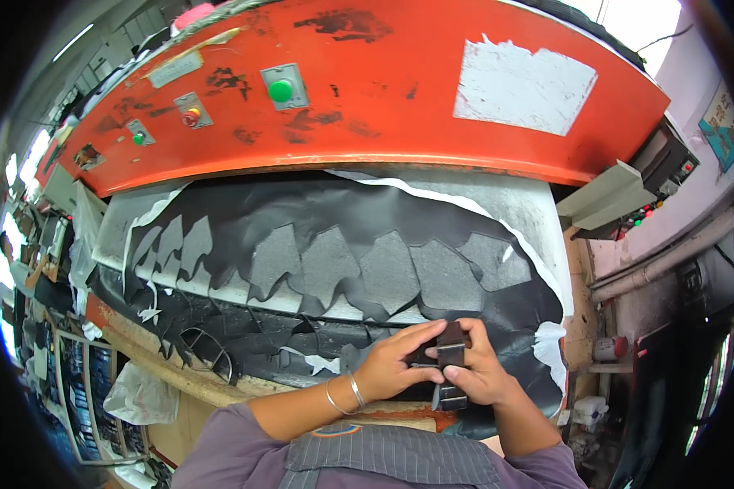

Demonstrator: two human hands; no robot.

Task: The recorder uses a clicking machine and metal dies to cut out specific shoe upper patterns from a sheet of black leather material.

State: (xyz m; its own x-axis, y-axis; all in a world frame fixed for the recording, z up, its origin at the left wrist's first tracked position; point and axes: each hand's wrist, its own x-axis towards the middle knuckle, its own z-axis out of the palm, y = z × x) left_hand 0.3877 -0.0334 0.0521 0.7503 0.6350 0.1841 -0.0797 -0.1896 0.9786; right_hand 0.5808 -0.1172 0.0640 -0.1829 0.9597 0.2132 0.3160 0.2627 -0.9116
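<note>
In front of my body, my left hand (395,363) and my right hand (483,371) close from both sides on a small dark bundle (450,356). It looks like a narrow stack of black pieces with shiny bands across it; its exact kind is unclear. My fingers and thumbs press along its sides. Beyond my hands a black leather-like sheet (302,200) with a ragged white edge is spread out. A row of angular cut-outs runs across it, with grey surface (390,269) showing through. Its near part hangs in torn black strips over the front.
A large red machine beam (400,98) spans the far side, with a green button (280,90) and a red button (191,117). A pale bed (538,200) lies under the sheet. At the lower left are a clear plastic bag (143,395) and a rack (81,391).
</note>
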